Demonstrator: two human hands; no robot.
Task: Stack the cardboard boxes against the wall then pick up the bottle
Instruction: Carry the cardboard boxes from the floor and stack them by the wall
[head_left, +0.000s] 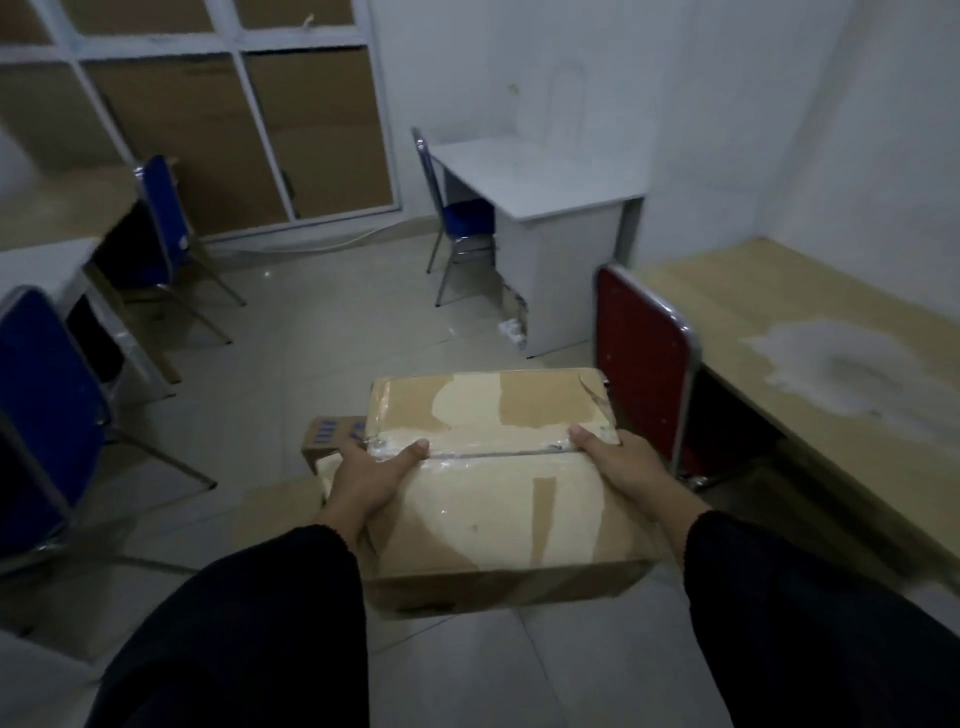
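— Dim office, tiled floor (322, 322). What about the grip?
— Both hands clasp the box (498, 499) at centre frame. The left hand (369, 478) and right hand (623, 467) hold its sides, thumbs on top.
— Which step?
— Stacking, I'd judge. A second box (332, 434) lies just behind at left. Next, carry this one to the wall (727, 104). No bottle visible.
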